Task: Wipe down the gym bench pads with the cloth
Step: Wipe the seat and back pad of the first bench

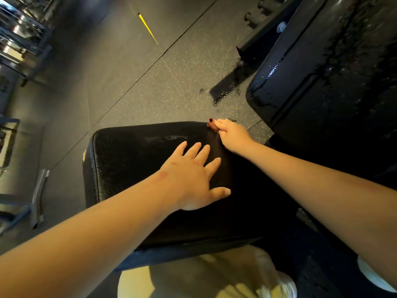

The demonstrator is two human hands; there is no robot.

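Wiping at the far right corner of the black seat pad (133, 160), by the look of it the step in hand. Held a small brown cloth (211, 123) bunched in the curled fingers of the right hand (231, 136), pressed onto that corner. Laid the left hand (193, 179) flat on the pad's middle, fingers spread and straight, gripping nothing. Left faint smears near the far edge. Called next, likely, for drawing the cloth across toward the near edge, then crossing to the larger back pad (322, 82), speckled with glints, perhaps wet.
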